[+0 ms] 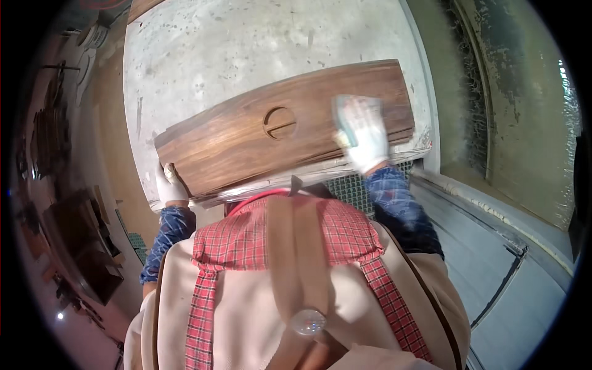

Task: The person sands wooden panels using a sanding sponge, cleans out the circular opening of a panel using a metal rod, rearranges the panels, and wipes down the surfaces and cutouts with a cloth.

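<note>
A long, curved brown wooden panel (pixel 228 135) lies on top of other thin panels, whose edges show along its near side and right end. Near its middle is a round recess (pixel 280 123) with a bar across it. In a white glove, my left hand (pixel 171 185) grips the panel's near left corner. My right hand (pixel 364 129), also gloved in white and blurred by motion, presses flat on the right part of the panel. Under its palm and fingers is a grey-green pad (pixel 343 120), mostly hidden; its exact kind cannot be made out.
The panels rest on a pale, stained worktable (pixel 246 43) close to my body. To the right stands a worn greenish surface (pixel 518 117) beside a grey-white panelled structure (pixel 487 240). Green mesh (pixel 348 192) shows below the table edge. Brown wooden pieces (pixel 83 240) stand at the left.
</note>
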Action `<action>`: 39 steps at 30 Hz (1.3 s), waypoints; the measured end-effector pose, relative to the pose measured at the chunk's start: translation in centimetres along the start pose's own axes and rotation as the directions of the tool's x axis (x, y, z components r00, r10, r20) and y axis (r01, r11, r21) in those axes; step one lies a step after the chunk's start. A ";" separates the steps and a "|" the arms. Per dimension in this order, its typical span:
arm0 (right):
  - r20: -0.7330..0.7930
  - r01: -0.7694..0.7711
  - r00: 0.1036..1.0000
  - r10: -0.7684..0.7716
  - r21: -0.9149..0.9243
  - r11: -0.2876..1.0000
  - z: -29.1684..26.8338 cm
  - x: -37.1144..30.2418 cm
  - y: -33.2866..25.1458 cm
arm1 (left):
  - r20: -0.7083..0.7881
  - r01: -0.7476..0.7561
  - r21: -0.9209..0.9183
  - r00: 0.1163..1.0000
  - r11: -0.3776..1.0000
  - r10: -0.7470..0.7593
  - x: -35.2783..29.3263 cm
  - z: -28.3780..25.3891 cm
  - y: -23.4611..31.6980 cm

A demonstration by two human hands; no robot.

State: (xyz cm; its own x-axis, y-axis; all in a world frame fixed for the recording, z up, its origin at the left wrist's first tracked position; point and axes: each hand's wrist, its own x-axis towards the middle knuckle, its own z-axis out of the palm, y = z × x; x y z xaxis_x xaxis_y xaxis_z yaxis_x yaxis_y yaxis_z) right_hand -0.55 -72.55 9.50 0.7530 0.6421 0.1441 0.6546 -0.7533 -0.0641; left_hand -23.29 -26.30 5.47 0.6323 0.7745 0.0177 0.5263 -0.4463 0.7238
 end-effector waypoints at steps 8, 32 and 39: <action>-0.159 -0.288 0.947 0.278 -0.043 0.957 0.9 -3.8 6.3 | 0.018 -0.081 0.195 0.997 0.978 0.079 0.0 -0.2 1.2; 0.530 -0.568 0.767 -0.362 0.823 0.002 -1.9 1.7 -31.4 | 0.738 0.404 -0.673 0.425 0.619 0.525 -7.0 -10.1 3.9; -0.035 0.113 0.993 -0.112 0.541 0.833 -1.6 12.3 -24.0 | 0.324 -0.654 0.054 0.727 0.755 0.606 -4.6 -10.3 2.3</action>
State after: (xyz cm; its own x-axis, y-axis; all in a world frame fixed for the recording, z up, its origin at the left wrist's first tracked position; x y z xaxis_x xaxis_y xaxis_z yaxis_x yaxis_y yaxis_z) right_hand -7.08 -46.80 14.40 0.6723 0.7167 0.1852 0.6670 -0.4779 -0.5716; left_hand -30.78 -26.26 14.17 0.9624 0.1472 0.2282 0.0147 -0.8674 0.4973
